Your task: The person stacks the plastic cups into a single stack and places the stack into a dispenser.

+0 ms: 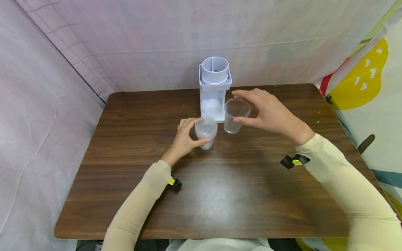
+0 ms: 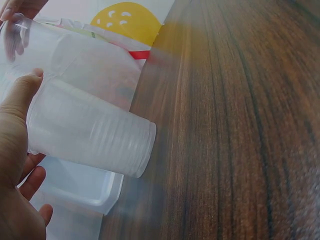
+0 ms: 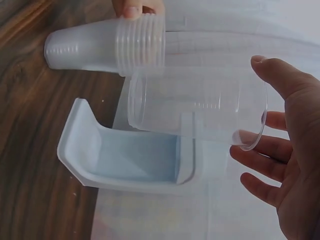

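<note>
In the head view my left hand (image 1: 186, 138) grips a stack of clear plastic cups (image 1: 206, 130) near the rim, between thumb and fingers. The right wrist view shows several rims nested in that stack (image 3: 102, 47). My right hand (image 1: 267, 109) holds a single clear plastic cup (image 1: 232, 120) by its upper edge, to the right of the stack. Both are upright, their mouths facing up. Right behind them stands a white cup dispenser (image 1: 215, 99) with a round tube (image 1: 215, 71) on top and an open bay below. The right wrist view shows the dispenser's base (image 3: 135, 155) close beside the single cup.
A brown wooden table (image 1: 150, 195) lies under everything. Pale cloth (image 1: 150, 45) hangs behind it and at the left. A printed cloth with a yellow shape (image 1: 361, 80) hangs along the right edge. Small black cameras (image 1: 177, 184) sit on both wrists.
</note>
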The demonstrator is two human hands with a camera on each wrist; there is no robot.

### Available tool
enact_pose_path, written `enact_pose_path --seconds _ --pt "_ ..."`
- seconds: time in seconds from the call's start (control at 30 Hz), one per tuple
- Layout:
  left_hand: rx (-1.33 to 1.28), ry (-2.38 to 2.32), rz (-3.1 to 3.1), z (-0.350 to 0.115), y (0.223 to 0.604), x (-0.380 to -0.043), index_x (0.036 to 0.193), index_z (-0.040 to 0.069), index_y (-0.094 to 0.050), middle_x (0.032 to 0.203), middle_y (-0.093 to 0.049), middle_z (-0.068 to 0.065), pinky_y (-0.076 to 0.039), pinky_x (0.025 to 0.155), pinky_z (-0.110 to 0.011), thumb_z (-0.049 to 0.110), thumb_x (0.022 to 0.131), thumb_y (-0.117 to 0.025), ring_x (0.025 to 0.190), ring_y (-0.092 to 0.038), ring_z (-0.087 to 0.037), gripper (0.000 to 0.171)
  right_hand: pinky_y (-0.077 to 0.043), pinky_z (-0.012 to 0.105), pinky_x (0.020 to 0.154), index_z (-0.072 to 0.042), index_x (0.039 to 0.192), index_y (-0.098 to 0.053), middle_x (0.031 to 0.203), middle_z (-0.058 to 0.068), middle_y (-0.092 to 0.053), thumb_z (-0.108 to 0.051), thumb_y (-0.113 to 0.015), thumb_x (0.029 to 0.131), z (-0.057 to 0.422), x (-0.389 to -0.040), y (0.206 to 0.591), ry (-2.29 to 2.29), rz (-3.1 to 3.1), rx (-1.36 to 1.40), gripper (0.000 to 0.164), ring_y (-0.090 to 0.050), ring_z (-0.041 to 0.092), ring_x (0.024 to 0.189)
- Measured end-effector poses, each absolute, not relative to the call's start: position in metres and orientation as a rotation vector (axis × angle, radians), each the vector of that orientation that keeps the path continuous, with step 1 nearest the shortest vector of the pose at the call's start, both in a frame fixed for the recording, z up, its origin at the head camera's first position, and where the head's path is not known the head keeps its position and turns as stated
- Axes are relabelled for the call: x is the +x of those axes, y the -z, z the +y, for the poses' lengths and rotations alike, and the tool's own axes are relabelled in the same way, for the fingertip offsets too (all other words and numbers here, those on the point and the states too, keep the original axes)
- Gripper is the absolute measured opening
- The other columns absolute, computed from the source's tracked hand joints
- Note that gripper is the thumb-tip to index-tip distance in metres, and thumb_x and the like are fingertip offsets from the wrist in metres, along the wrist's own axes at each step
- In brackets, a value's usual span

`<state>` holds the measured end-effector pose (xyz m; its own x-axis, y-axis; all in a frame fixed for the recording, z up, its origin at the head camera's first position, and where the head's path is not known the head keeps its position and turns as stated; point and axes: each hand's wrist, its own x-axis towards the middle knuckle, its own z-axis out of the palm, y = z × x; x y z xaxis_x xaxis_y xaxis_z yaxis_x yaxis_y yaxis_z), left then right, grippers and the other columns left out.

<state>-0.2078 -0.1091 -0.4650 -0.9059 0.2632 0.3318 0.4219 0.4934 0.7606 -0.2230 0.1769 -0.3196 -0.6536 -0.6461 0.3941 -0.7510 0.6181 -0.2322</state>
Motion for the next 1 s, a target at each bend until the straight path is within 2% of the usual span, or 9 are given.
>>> enact_pose_path --seconds 0.8,1.0 --pt "-0.597 1.379 -2.552 -0.11 0.466 -0.207 0.137 0.014 -0.055 0.129 -0.061 -0.005 -0.031 0.108 -0.051 0.029 0.071 -0.089 0.122 -0.042 -0.024 0.075 -0.046 0.045 0.088 -0.014 0.145 -0.049 0.122 0.011 -0.067 -0.031 -0.086 0.075 0.168 -0.225 0.305 -0.541 -2.537 1.176 0.081 -0.06 0.026 0.1" --pt "-0.599 1.371 -2.554 -0.109 0.465 -0.207 0.137 0.013 -0.055 0.13 -0.06 -0.006 -0.03 0.108 -0.05 0.029 0.072 -0.089 0.121 -0.042 -0.025 0.075 -0.046 0.047 0.092 -0.013 0.144 -0.05 0.127 0.012 -0.066 -0.032 -0.086 0.075 0.161 -0.227 0.302 -0.573 -2.512 1.194 0.08 -0.06 0.027 0.106"
